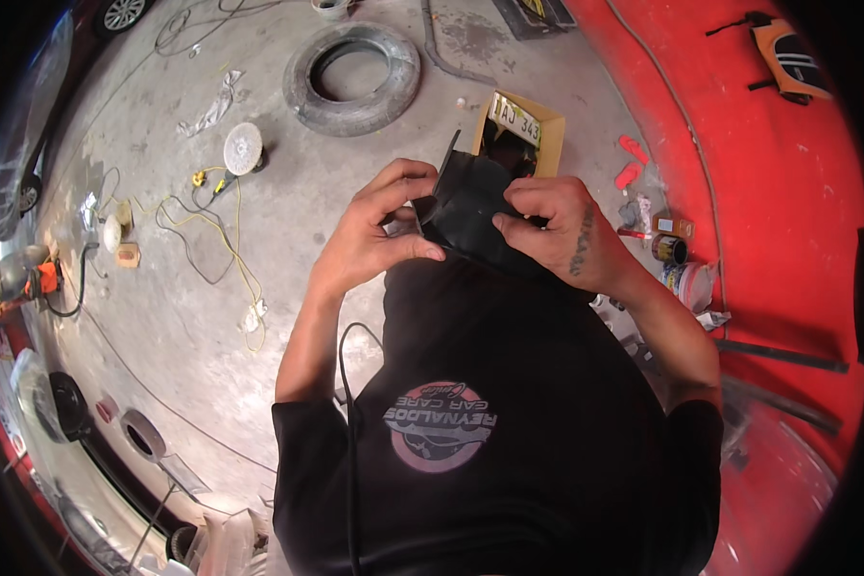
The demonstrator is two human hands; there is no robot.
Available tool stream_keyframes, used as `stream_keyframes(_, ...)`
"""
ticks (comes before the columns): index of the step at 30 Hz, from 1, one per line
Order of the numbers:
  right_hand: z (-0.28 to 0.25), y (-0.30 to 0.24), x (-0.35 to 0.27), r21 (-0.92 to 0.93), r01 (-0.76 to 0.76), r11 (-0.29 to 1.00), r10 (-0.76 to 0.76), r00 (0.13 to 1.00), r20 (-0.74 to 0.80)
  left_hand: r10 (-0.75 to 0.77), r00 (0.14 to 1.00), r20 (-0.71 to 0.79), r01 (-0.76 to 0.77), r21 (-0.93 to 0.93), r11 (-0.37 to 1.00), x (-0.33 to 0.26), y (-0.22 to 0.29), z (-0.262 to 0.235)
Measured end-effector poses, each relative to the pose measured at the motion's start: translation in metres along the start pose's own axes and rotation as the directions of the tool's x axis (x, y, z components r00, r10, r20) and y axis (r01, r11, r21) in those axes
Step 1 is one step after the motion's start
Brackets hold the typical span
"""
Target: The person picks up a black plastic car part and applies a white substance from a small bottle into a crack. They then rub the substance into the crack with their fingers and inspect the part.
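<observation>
Both hands hold a black, bent sheet-like part (475, 197) in front of my torso. It looks like plastic, with a narrow upright edge at its far left; its exact kind cannot be told. My left hand (379, 226) grips its left side, with the fingers on top and the thumb along the near edge. On the right side, my right hand (557, 230) pinches the part between thumb and curled fingers. Just beyond it stands an open cardboard box (552, 144) with a license plate (515, 120) and dark items inside.
A worn tire (302, 82) lies on the concrete floor ahead. To the left are a round white-topped lamp or disc (244, 149) and tangled yellow cord (240, 259). Cans and a white bucket (689, 286) line the red wall (768, 192) at right. A black cable (348, 413) hangs over my shirt.
</observation>
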State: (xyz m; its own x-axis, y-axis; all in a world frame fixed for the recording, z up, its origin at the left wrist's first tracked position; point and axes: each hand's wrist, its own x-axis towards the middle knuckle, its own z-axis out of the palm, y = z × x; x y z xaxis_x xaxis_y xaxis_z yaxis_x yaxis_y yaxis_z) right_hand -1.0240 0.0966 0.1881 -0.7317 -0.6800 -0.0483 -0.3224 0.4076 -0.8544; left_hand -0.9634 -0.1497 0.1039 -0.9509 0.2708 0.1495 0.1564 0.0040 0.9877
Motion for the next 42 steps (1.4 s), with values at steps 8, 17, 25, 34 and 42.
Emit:
stream_keyframes(8, 0.001, 0.002, -0.001, -0.002, -0.005, 1.000, 0.005, 0.995, 0.096, -0.008, 0.997, 0.079, -0.001, 0.116, 0.993, -0.004, 0.004, -0.007)
stream_keyframes(17, -0.013, 0.006, -0.009, 0.141, -0.174, 0.975, 0.133, 0.956, 0.262, -0.067, 0.997, 0.035, 0.062, 0.125, 0.990, -0.009, 0.005, -0.009)
stream_keyframes(25, -0.007, 0.012, -0.011, 0.066, -0.136, 0.989, 0.115, 0.959, 0.259, -0.126, 0.991, 0.045, 0.120, 0.133, 0.984, -0.010, 0.009, -0.009)
stream_keyframes(34, -0.004, 0.010, -0.009, 0.030, -0.128, 0.991, 0.121, 0.979, 0.165, -0.150, 0.988, 0.036, 0.147, 0.077, 0.986, -0.005, 0.014, -0.008)
stream_keyframes(42, -0.003, 0.003, -0.005, -0.054, -0.049, 0.997, 0.051, 0.998, 0.040, -0.045, 0.981, -0.189, -0.005, -0.258, 0.966, -0.004, 0.010, 0.008)
